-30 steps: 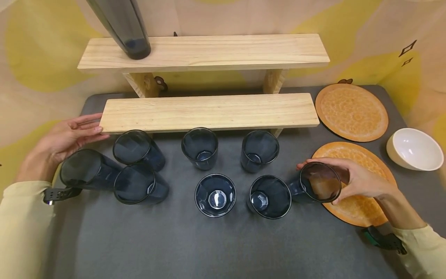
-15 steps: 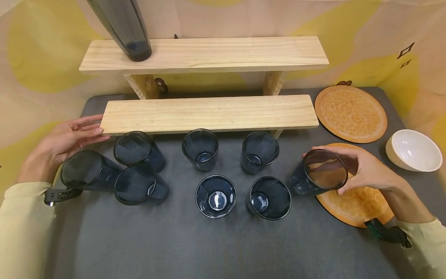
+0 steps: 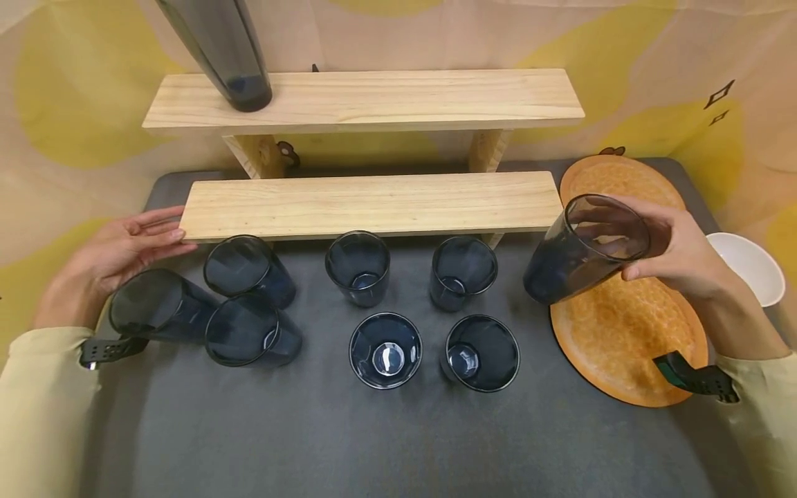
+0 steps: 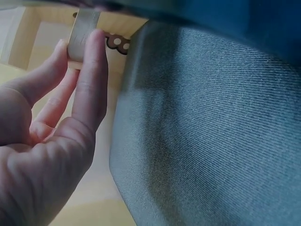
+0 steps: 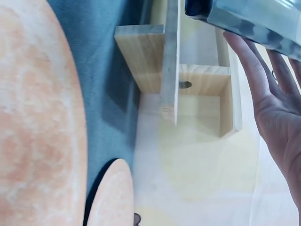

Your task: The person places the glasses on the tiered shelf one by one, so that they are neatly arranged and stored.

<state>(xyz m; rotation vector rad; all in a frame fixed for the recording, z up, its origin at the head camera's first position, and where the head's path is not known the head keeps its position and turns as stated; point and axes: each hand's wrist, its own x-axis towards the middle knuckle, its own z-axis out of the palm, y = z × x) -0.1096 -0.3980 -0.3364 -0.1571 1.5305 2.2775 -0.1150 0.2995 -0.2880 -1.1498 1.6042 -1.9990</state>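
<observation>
Glass (image 3: 565, 259) now up by lower shelf (image 3: 373, 205), right end, not set down; right hand (image 3: 681, 259) grips it, left hand (image 3: 124, 250) pinches shelf's left end.

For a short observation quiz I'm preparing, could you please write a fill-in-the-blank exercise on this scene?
1. A dark-tinted, see-through tumbler is held in the person's ____ hand.
2. The ____ hand touches one end of the lower pale rectangular wooden board.
3. ____ round, flat, orange-brown mats lie on the grey textured tabletop.

Missing words: right; left; Two.
</observation>
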